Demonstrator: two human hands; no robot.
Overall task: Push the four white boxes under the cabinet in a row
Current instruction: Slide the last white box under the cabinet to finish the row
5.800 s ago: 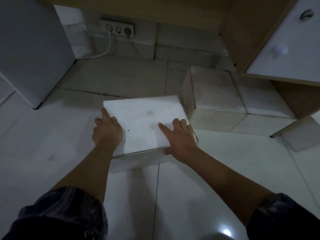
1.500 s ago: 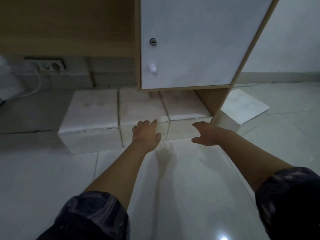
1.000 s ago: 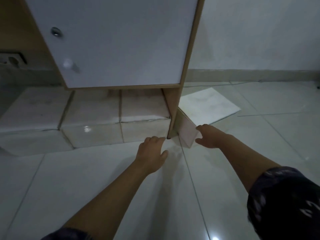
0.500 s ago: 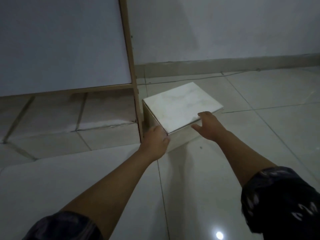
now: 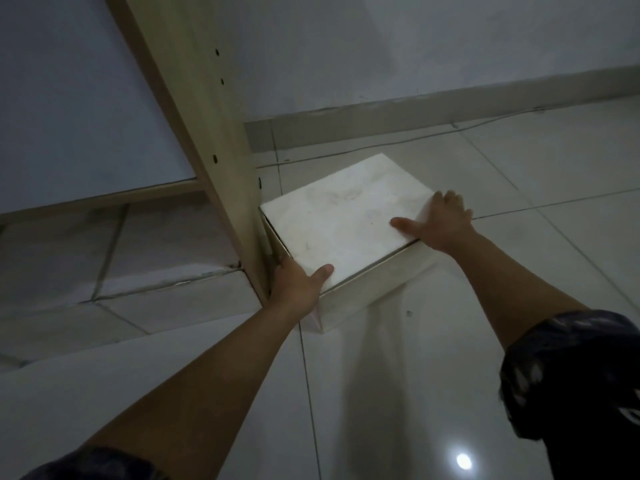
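The last white box sits on the tiled floor outside the cabinet, turned at an angle, with its near-left side close against the cabinet's wooden side panel. The left hand is clamped on the box's near-left corner, thumb spread onto the lid and fingers down in the narrow gap beside the panel. The right hand lies flat and spread over the box's far-right corner, thumb on the lid and fingers curled over the far edge. Under the cabinet, to the left of the panel, the pale tops of other boxes lie side by side; their number cannot be counted from here. The main risk is probably the panel itself: it stands between this box and the row, so a straight shove to the left would jam the box against the wood or pinch the left fingers in that gap. The box likely has to come back toward the person, clear of the panel's foot, then be squared up before it goes under. Pushed while skewed, it could catch a corner or knock the neighbouring box out of line. The lid's seam shows along the near edge, so pressure on the lid alone might shift it.
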